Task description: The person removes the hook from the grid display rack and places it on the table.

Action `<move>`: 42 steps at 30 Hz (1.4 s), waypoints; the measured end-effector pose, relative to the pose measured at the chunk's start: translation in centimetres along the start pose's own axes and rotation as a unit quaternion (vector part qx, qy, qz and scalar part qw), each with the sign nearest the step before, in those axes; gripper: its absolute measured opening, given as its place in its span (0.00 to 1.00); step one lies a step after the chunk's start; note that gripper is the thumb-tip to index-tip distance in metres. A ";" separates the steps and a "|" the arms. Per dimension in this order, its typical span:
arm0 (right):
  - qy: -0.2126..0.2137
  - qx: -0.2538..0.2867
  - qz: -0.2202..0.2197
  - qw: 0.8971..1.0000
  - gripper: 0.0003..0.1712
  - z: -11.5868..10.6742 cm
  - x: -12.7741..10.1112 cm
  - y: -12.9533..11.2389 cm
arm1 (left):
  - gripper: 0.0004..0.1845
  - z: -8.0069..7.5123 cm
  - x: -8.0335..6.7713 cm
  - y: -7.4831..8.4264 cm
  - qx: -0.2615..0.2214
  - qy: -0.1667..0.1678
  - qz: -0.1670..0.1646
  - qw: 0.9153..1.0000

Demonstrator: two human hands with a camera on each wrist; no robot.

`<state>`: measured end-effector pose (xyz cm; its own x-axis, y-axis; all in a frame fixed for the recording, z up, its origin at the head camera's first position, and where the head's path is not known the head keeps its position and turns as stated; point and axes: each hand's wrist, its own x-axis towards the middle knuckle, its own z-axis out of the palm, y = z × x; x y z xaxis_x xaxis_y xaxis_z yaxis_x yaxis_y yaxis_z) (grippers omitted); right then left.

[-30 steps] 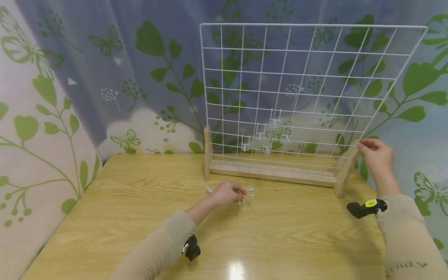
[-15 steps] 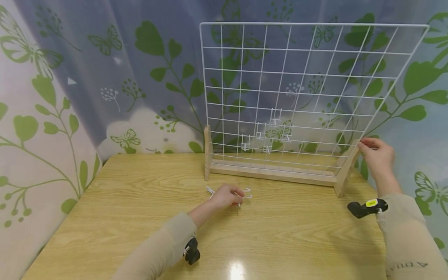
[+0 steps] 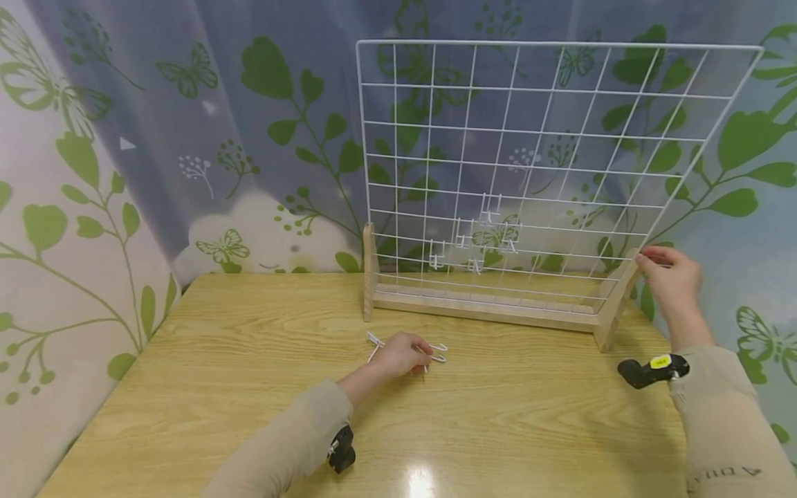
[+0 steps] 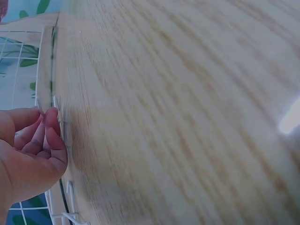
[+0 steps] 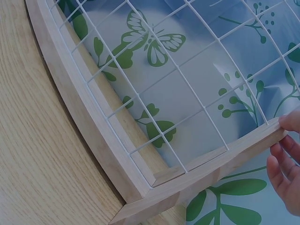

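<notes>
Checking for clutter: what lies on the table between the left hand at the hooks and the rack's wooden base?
Only bare table lies between the left hand on the hooks and the wooden base, seen in the head view.

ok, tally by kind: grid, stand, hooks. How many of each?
grid: 1
stand: 1
hung hooks: about 5, too small to be sure
loose hooks: at least 2, partly in left hand
Total: about 9
</notes>
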<state>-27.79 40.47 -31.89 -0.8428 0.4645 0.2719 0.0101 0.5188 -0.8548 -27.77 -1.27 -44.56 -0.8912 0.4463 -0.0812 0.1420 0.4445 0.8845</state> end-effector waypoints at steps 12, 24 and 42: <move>-0.007 0.008 -0.010 1.000 0.03 0.1 -0.2 0.2 | 0.10 0.0 -0.1 -0.5 -0.006 0.012 -0.007 1.000; -0.007 0.015 -0.009 1.000 0.04 -0.1 -0.2 0.2 | 0.07 -0.3 -0.6 0.0 0.065 0.021 0.013 0.998; -0.015 0.007 -0.006 1.000 0.04 -0.2 -0.1 0.0 | 0.10 -1.8 -0.5 1.2 -0.006 0.032 0.016 0.999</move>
<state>-27.54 40.58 -31.82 -0.8584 0.4365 0.2695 -0.0082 0.5137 -0.8579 -27.97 -2.33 -42.66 -0.9121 0.4092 -0.0238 0.1656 0.4208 0.8919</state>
